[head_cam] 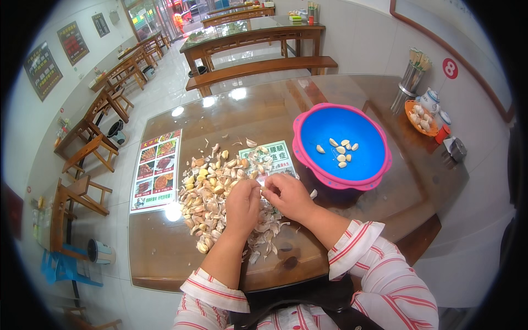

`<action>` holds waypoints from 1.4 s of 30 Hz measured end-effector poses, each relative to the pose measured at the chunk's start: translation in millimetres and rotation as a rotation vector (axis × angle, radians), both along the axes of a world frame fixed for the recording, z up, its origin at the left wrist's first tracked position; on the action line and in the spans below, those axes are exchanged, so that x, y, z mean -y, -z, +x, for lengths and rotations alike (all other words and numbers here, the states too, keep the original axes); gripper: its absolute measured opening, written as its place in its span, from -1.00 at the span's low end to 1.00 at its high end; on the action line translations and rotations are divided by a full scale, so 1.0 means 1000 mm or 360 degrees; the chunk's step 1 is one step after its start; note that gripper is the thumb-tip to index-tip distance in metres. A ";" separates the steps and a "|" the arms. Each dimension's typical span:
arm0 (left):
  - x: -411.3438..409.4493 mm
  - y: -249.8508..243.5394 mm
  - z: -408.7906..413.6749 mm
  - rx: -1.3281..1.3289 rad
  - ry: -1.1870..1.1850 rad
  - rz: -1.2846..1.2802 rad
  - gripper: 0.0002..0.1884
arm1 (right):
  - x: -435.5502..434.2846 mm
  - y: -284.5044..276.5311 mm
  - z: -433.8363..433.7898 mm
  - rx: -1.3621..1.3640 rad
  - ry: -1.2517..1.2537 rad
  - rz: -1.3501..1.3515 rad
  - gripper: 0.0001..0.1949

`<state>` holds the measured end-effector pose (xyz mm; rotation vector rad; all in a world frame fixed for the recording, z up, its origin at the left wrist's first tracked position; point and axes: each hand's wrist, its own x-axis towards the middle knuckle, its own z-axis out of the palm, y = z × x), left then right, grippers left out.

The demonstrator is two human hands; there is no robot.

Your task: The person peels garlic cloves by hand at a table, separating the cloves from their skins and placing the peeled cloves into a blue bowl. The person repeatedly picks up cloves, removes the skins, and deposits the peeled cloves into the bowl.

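Both my hands meet over the right side of a heap of garlic cloves (206,185) on the glass-topped table. My left hand (244,202) and my right hand (286,194) pinch a small garlic clove (263,188) between their fingertips; the fingers partly cover it. Loose papery garlic skins (264,239) lie below and between my wrists. To the right of my right hand stands a blue plastic bowl with a pink scalloped rim (299,152). Several peeled cloves (341,150) rest on its bottom. A bit of garlic (313,193) lies on the table by the bowl.
A laminated menu (156,171) lies left of the heap, and a printed sheet (272,152) lies partly under it. Along the wall at right stand an orange basket of garlic bulbs (420,118), a teapot (430,99) and a metal holder of skewers (412,78). A wooden bench (264,71) stands beyond the table.
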<state>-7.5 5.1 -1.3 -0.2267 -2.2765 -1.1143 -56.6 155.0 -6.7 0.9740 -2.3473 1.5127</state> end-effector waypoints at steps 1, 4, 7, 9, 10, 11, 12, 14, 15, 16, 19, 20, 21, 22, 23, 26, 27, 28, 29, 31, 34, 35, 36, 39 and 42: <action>0.000 0.000 0.000 -0.0010 -0.0008 -0.0025 -0.97 | 0.000 -0.001 0.000 -0.0012 0.0006 0.0003 -0.83; 0.000 0.001 0.000 -0.0059 -0.0025 -0.0066 -0.96 | 0.000 -0.002 0.001 0.0009 0.0011 0.0008 -0.83; 0.000 0.000 0.000 -0.0079 -0.0050 -0.0118 -0.94 | 0.000 -0.001 0.001 -0.0005 0.0014 0.0004 -0.83; 0.000 0.000 0.001 -0.0067 -0.0080 -0.0158 -0.94 | 0.000 -0.001 0.001 -0.0018 0.0012 0.0017 -0.83; 0.000 0.000 0.001 -0.0055 -0.0100 -0.0176 -0.95 | 0.000 -0.002 0.001 -0.0017 0.0008 0.0032 -0.83; 0.000 0.001 0.001 -0.0044 -0.0120 -0.0194 -0.95 | 0.000 -0.003 0.001 -0.0015 0.0004 0.0048 -0.83; 0.000 0.000 0.001 -0.0033 -0.0123 -0.0201 -0.95 | 0.000 -0.003 0.001 -0.0007 -0.0001 0.0045 -0.82; 0.000 -0.001 0.002 -0.0010 -0.0130 -0.0215 -0.96 | 0.000 -0.004 0.002 0.0009 -0.0013 0.0039 -0.82; 0.000 -0.002 0.002 -0.0009 -0.0135 -0.0218 -0.96 | 0.000 -0.004 0.002 0.0013 -0.0018 0.0037 -0.82; -0.001 -0.002 0.002 -0.0009 -0.0139 -0.0221 -0.97 | 0.000 -0.005 0.003 0.0016 -0.0023 0.0035 -0.82; -0.001 -0.004 0.002 0.0036 -0.0141 -0.0210 -0.97 | 0.000 -0.005 0.002 0.0023 -0.0033 0.0033 -0.82; -0.001 -0.005 0.002 0.0058 -0.0138 -0.0204 -0.97 | 0.000 -0.005 0.002 0.0024 -0.0035 0.0033 -0.82; -0.001 -0.004 0.002 0.0058 -0.0138 -0.0202 -0.97 | 0.000 -0.004 0.002 0.0008 -0.0041 0.0033 -0.82; 0.000 -0.003 0.001 0.0056 -0.0137 -0.0201 -0.97 | 0.000 -0.004 0.002 -0.0008 -0.0045 0.0033 -0.82; 0.001 -0.002 0.000 0.0055 -0.0135 -0.0200 -0.96 | 0.000 -0.004 0.001 -0.0024 -0.0049 0.0033 -0.82; 0.002 0.006 -0.002 0.0222 -0.0106 0.0084 -0.91 | 0.001 -0.005 0.001 0.0000 -0.0063 0.0013 -0.82; 0.001 0.011 -0.001 0.0236 -0.0105 0.0125 -0.89 | 0.000 -0.002 0.003 -0.0021 -0.0045 -0.0007 -0.82; 0.002 0.014 -0.003 0.0251 -0.0105 0.0167 -0.87 | 0.000 -0.001 0.002 -0.0042 -0.0026 -0.0027 -0.82; 0.002 0.016 -0.007 0.0266 -0.0105 0.0208 -0.86 | 0.001 -0.001 0.000 -0.0061 -0.0007 -0.0048 -0.82; 0.000 0.009 -0.005 0.0334 -0.0111 0.0347 -0.86 | 0.002 -0.002 -0.001 -0.0087 -0.0041 -0.0084 -0.82; -0.002 0.007 -0.002 0.0495 0.0028 0.0629 -0.92 | 0.002 -0.002 0.001 -0.0058 -0.0040 -0.0190 -0.82; -0.004 0.009 0.000 0.0515 0.0117 0.0788 -0.93 | 0.001 -0.001 0.003 -0.0058 -0.0046 -0.0216 -0.83; -0.005 0.007 0.000 0.0513 0.0200 0.0933 -0.93 | 0.002 -0.002 0.002 -0.0078 -0.0060 -0.0257 -0.83; -0.009 0.004 0.001 0.0432 0.0388 0.1036 -0.88 | 0.002 0.001 -0.001 -0.0088 -0.0008 -0.0292 -0.83; -0.005 0.006 0.000 0.0489 0.0407 0.1084 -0.84 | 0.003 0.000 -0.001 -0.0108 0.0004 -0.0321 -0.84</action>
